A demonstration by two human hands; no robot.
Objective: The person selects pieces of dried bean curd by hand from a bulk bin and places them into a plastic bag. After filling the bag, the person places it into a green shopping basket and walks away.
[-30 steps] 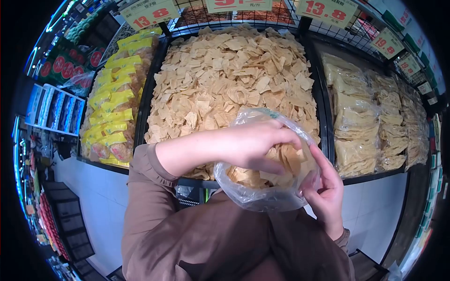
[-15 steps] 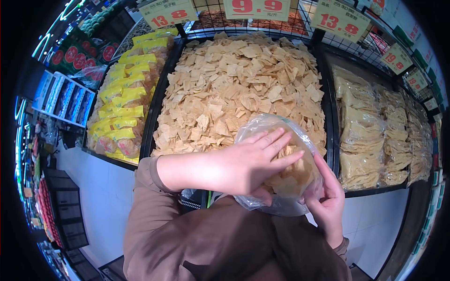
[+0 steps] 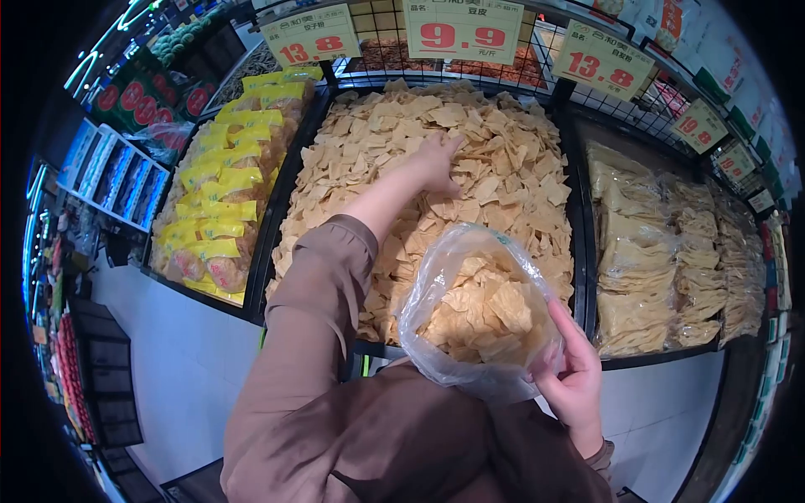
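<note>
Clear, thin plastic bag [image 3: 419, 339], mouth open and facing up, sits just below center of the view, overlapping the near edge of the black display bin [image 3: 584, 251]. Pale tan, brittle-looking sheet pieces [image 3: 482, 308] are heaped inside it. Right hand [image 3: 560, 356] is at the bag's 4 o'clock, closed on the rim, thumb and fingers pinching the plastic. Left hand [image 3: 454, 166] is at 11 o'clock from the bag, open, palm down, fingers spread on the big pile of tan flakes [image 3: 360, 168] in the bin; can't tell if any piece is in its grasp. Both arms in brown sleeves [image 3: 302, 335], left forearm stretched over the pile.

Yellow-labeled clear packets [image 3: 222, 180] stacked in rows at 10 o'clock from the bag, in the neighboring black-edged section. Clear-wrapped packs of folded yellowish sheets [image 3: 637, 251] at 2 to 3 o'clock, past the bin's divider. Cream price card with red 9.9 [image 3: 464, 32] at 12 o'clock, on the black wire rack [image 3: 377, 63]. Cream cards with red 13.8 at 11 o'clock [image 3: 310, 38] and 1 o'clock [image 3: 602, 63]. Blue-and-white boxes [image 3: 113, 176] farther out at 10 o'clock. Pale tiled floor [image 3: 193, 369] at 8 o'clock.
</note>
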